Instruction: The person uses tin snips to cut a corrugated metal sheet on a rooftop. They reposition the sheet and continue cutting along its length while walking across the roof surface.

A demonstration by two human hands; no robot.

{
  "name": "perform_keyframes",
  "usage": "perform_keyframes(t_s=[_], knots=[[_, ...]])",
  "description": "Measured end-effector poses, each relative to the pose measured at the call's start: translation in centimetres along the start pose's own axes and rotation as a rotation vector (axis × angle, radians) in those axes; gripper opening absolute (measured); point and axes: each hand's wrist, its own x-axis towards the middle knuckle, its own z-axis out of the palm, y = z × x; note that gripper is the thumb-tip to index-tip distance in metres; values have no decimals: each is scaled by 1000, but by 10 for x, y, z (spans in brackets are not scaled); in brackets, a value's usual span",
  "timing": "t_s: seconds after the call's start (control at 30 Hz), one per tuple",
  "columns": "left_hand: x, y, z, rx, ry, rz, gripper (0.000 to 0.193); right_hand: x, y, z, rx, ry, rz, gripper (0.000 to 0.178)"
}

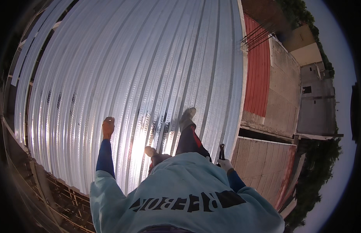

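On silver ribbed metal roofing (168,50), strong glare.
Right hand (226,165) wraps a black-handled, metal-headed tool (222,153) near the roofing's right edge. Left hand (108,127), fingers loosely curled, hangs over the roofing's lower left; cannot tell if it holds anything. Good footing likely means flat, slow steps, tool gripped firmly.

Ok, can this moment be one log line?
left hand: over metal roof | right hand: holds dark tool | shoes: on roof
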Motion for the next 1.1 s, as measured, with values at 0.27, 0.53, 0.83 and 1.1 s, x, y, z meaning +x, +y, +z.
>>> perform_keyframes(t_s=[0.27,0.53,0.83,1.1], knots=[[-65,72,143,-183,-303,-193,32,169,-79,-44,322,-110,57,25],[-111,95,199,258,-730,73,31,250,-216,-127,279,-25,-109,23],[39,279,294,-300,-359,-461,34,319,-276,-177,141,-55,8,20],[174,407,372,-293,-595,-247,18,372,-393,-213,318,-14,138,22]])
